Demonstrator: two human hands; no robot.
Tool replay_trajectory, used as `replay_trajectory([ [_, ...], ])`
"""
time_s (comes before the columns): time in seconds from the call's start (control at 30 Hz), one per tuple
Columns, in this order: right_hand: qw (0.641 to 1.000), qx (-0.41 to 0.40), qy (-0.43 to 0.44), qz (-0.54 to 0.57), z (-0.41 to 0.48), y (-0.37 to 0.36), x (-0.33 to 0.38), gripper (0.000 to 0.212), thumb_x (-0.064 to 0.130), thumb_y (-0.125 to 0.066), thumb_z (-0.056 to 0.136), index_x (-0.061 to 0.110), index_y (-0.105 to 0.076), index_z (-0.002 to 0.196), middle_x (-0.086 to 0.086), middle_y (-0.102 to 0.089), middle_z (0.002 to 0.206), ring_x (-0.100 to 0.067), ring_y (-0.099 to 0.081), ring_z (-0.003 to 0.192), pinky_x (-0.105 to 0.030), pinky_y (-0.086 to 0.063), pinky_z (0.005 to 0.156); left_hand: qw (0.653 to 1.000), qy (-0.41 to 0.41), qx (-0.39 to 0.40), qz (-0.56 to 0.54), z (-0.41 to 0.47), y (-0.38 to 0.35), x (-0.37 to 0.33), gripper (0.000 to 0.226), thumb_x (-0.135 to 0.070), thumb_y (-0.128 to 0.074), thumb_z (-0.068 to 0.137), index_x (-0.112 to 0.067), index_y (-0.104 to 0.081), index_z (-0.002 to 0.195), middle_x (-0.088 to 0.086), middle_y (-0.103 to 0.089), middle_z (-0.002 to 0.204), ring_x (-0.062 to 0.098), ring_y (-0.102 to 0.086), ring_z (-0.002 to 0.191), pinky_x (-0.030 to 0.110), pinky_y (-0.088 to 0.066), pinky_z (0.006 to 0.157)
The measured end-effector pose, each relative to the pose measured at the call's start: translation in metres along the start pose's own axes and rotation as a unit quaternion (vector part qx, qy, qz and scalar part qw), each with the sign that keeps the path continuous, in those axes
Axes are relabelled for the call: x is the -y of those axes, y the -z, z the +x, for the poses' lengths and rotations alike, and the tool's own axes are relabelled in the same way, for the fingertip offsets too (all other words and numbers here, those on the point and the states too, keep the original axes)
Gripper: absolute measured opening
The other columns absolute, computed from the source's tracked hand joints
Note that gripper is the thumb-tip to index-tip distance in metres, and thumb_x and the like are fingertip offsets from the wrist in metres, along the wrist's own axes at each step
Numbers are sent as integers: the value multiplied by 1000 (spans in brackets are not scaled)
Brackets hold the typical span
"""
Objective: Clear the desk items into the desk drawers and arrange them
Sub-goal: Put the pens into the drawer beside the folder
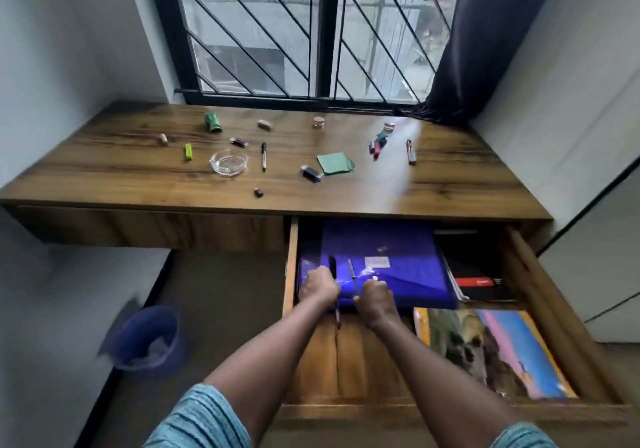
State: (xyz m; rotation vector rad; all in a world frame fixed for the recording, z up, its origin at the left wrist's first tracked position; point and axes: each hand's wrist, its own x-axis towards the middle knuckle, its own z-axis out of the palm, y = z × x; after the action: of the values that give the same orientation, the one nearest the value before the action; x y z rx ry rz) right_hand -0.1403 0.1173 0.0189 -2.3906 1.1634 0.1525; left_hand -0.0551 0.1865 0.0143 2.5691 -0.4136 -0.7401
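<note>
Both bare forearms are reaching forward and down into the open drawer [346,361] on the desk's right side, wrists close together and the backs of the hands facing up. The left hand [318,288] is curling its fingers round a dark pen [333,269], which is sticking out above the knuckles and below the wrist. The right hand [375,297] is hovering just beside it with fingers curled; a thin pen [353,274] is meeting its thumb side, though the blur is making it impossible to tell whether that hand is really pinching it. Both hands are working over a blue folder [388,250] lying at the back of the drawer. Black notebooks [481,283] are sitting to the folder's right, and a colourful book [495,350] is lying flat in the front right corner. On the desk [121,170] a glass ashtray [228,161], a green paper pad [335,163], a green roll [213,123], a bunch of markers [377,144] and two more pens are lying scattered, well apart from each other.
</note>
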Motion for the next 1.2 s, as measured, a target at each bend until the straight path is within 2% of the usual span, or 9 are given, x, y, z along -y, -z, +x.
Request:
replay_trajectory([
  [0.17, 997, 70, 16, -24, -22, -25, -30, 31, 20, -56, 88, 5, -64, 113, -17, -65, 117, -31, -61, 112, -32, -49, 89, 998, 60, 16, 32, -33, -49, 23, 30, -13, -46, 86, -7, -65, 108, 14, -67, 115, 31, -64, 111, 36, -53, 92],
  [0.37, 992, 123, 15, 9, -37, -49, -38, 26, 10, -52, 89, 4, -65, 110, -15, -67, 110, -29, -64, 106, -31, -51, 85, 990, 84, 9, 114, -48, -71, 51, 28, -10, -40, 96, -11, -62, 114, 10, -63, 119, 27, -62, 112, 35, -53, 90],
  [0.5, 987, 150, 18, 55, -44, -57, -37, 25, 7, -43, 94, 4, -64, 106, -9, -64, 97, -25, -64, 96, -28, -50, 73, 985, 88, 5, 146, -48, -76, 56, 29, -6, -39, 97, -9, -61, 116, 11, -61, 121, 29, -60, 115, 36, -51, 91],
  [0.63, 987, 143, 2, 77, -47, -67, -35, 19, 11, -43, 96, 11, -61, 103, 1, -53, 80, -13, -55, 76, -24, -52, 70, 982, 86, 11, 169, -46, -80, 59, 29, -5, -39, 96, -7, -61, 115, 12, -62, 120, 29, -61, 113, 36, -51, 90],
  [0.7, 986, 141, -1, 84, -48, -67, -33, 17, 12, -42, 97, 14, -59, 96, 4, -51, 74, -10, -52, 69, -23, -46, 62, 981, 83, 17, 173, -46, -80, 60, 26, -6, -42, 96, -7, -62, 113, 12, -64, 116, 28, -63, 110, 36, -54, 88],
  [0.8, 988, 131, 1, 79, -49, -66, -32, 17, 11, -43, 97, 15, -59, 98, -1, -58, 86, -14, -53, 74, -24, -43, 62, 982, 86, 16, 169, -48, -80, 62, 23, -9, -44, 97, -7, -62, 111, 11, -64, 115, 27, -63, 109, 35, -54, 88],
  [0.9, 989, 121, -15, 87, -50, -70, -29, 14, 14, -45, 97, 18, -53, 86, 5, -48, 72, -9, -49, 65, -23, -49, 62, 984, 85, 17, 157, -49, -77, 62, 23, -12, -47, 97, -7, -62, 113, 11, -64, 114, 26, -63, 108, 36, -54, 89],
  [1.03, 990, 120, -20, 65, -50, -69, -28, 12, 14, -48, 96, 17, -59, 93, 5, -44, 67, -9, -50, 65, -18, -40, 50, 984, 81, 15, 157, -52, -72, 62, 23, -8, -47, 97, -7, -60, 115, 10, -64, 114, 23, -64, 105, 34, -55, 87],
  [1.2, 992, 114, -24, 43, -49, -65, -22, 14, 11, -50, 94, 11, -64, 97, -1, -60, 81, -16, -61, 78, -24, -52, 61, 983, 81, 11, 166, -59, -71, 63, 27, -3, -43, 97, -6, -59, 119, 11, -62, 118, 24, -62, 109, 32, -54, 87],
])
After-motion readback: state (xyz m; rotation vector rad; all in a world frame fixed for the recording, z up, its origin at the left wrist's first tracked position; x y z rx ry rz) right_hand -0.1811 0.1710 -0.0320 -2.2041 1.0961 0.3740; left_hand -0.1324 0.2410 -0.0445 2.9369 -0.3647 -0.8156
